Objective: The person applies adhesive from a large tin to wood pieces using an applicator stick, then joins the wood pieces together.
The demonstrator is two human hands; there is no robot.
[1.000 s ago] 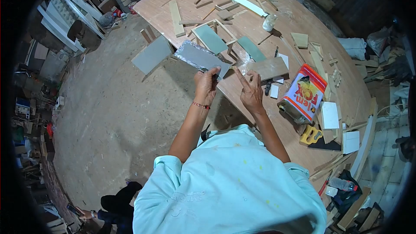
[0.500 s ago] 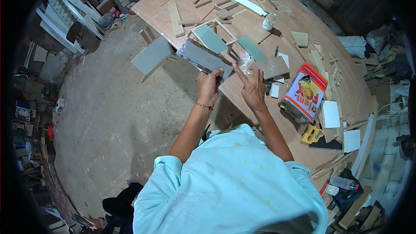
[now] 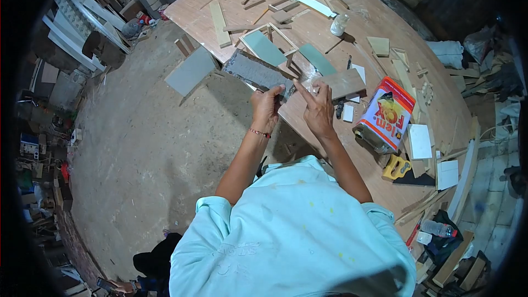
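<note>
A grey speckled board (image 3: 253, 70) is gripped at its near right corner by my left hand (image 3: 265, 109), thumb on top. My right hand (image 3: 318, 107) is beside that corner, index finger stretched out toward it and the other fingers partly bent and apart; nothing shows in it. Just beyond my right hand lies a brown wooden block (image 3: 344, 82) on the wooden table (image 3: 297, 111). Pale green panels (image 3: 264, 48) and a thin wooden frame (image 3: 283, 34) lie beyond the board. Whether my right fingertip touches the board is unclear.
On the right are a glue can (image 3: 386, 113), a yellow-handled saw (image 3: 396, 168) and white pieces (image 3: 419, 141). A glass jar (image 3: 339, 25) and wood strips stand or lie farther back. A grey panel (image 3: 191, 72) is left of the table. Another person's hand (image 3: 122, 286) holds a phone at lower left.
The view has shifted slightly. My right hand has moved a little to the left, while my left hand keeps its hold on the board.
</note>
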